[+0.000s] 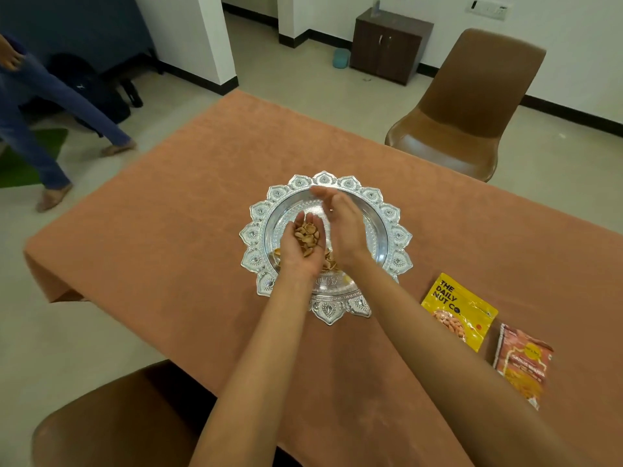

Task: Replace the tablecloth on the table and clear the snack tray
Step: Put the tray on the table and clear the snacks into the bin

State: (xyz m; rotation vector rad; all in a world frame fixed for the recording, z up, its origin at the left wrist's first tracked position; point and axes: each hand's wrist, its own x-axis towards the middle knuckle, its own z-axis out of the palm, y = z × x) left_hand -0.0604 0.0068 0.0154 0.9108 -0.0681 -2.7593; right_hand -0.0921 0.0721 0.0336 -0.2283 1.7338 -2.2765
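An ornate silver snack tray (387,214) with a scalloped rim sits in the middle of the table on an orange tablecloth (188,203). My left hand (301,254) hovers palm-up over the tray, cupped round a heap of nut shells (306,238). A few more nut shells (329,259) lie on the tray just under and beside that hand. My right hand (340,220) is held edge-on over the tray's centre, fingers straight, right next to the left hand and holding nothing.
A yellow nut packet (458,310) and a red-orange snack packet (522,364) lie on the cloth to the right. A brown chair (468,106) stands at the far right side, another brown chair (111,423) near me. A person (30,129) walks at left.
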